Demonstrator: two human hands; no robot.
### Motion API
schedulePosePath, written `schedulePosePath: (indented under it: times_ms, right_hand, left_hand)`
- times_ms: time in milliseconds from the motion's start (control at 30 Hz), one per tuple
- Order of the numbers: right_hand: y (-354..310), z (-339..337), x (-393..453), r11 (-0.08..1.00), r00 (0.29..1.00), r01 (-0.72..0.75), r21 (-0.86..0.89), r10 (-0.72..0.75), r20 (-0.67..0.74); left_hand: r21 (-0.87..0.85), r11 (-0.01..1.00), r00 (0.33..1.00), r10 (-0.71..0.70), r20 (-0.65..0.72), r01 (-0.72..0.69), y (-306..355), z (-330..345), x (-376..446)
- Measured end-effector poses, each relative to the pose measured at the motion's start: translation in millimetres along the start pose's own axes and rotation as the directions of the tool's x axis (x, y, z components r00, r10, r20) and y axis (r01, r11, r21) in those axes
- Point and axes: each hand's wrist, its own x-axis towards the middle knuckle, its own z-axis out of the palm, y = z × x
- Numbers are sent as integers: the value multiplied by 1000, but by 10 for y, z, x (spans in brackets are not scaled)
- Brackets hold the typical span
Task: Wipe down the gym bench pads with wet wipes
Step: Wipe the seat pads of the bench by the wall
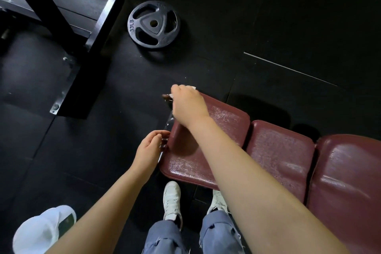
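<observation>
The maroon gym bench has three pads in a row: the left pad (218, 130), the middle pad (278, 154) and the right pad (346, 181). All three carry a wet sheen. My right hand (188, 105) is at the far left corner of the left pad and grips a white wet wipe (192, 87), which peeks out beyond my knuckles. My left hand (149, 148) is at that pad's left edge, its fingers curled round a dark glossy packet (168, 121) seen edge-on against the pad's side.
A black 33 lb weight plate (153, 23) lies on the dark rubber floor beyond the bench. A black machine frame (68, 37) stands at the upper left. A white bag (41, 231) sits at the lower left. My white shoes (172, 200) are under the bench's near edge.
</observation>
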Motion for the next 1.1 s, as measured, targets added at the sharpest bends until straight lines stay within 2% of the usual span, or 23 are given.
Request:
schedulePosePath:
  times_ms: [67, 133, 200, 267, 400, 500, 600, 733, 800, 867, 900, 967, 1033, 1100]
  right_hand:
    - [145, -41, -41, 998, 996, -60, 11, 60, -68]
    - [363, -90, -91, 978, 976, -191, 90, 198, -89]
    - [650, -129, -209, 902, 917, -383, 198, 398, -39]
    - [896, -146, -359, 814, 842, -530, 237, 538, 34]
    - [1138, -114, -540, 760, 777, -622, 189, 629, 31]
    - [1267, -87, -626, 715, 721, -686, 133, 693, -7]
    - [1354, -83, -722, 709, 712, -700, 82, 702, 5]
    - [1511, -148, -937, 682, 676, -731, -24, 729, 107]
    - [1567, -207, -1079, 754, 750, -657, -1, 653, 102]
    - [1547, -265, -1233, 829, 836, -542, 135, 549, -17]
    - [1523, -291, -1319, 831, 837, -512, 218, 540, -93]
    - [1491, -313, -1523, 760, 769, -520, 390, 616, -173]
    - [1509, -294, -1743, 628, 668, -556, 544, 728, -157]
    - [1575, -272, -1932, 535, 599, -565, 628, 789, -133]
  left_hand:
    - [8, 1000, 1000, 2, 13, -2, 7, -20, -1]
    - [15, 1000, 1000, -1, 18, 1, 7, -43, 6]
    - [22, 1000, 1000, -2, 26, 1, 5, -54, 21]
    - [19, 1000, 999, -3, 35, 2, 10, -51, 27]
    - [62, 997, 999, 37, 32, -39, 0, -16, 2]
    - [214, 968, 992, 127, 19, -128, -9, 2, -6]
    - [350, 897, 961, 273, 40, -270, 55, 16, -44]
    - [471, 772, 894, 439, 92, -428, 158, 73, -107]
    - [515, 720, 872, 472, 129, -466, 198, 116, -155]
    - [536, 680, 854, 489, 178, -500, 217, 164, -204]
    - [545, 658, 844, 497, 204, -519, 219, 198, -229]
    - [563, 608, 818, 511, 264, -560, 209, 294, -287]
    - [584, 554, 798, 499, 338, -594, 204, 428, -357]
    - [605, 511, 789, 463, 404, -610, 197, 574, -422]
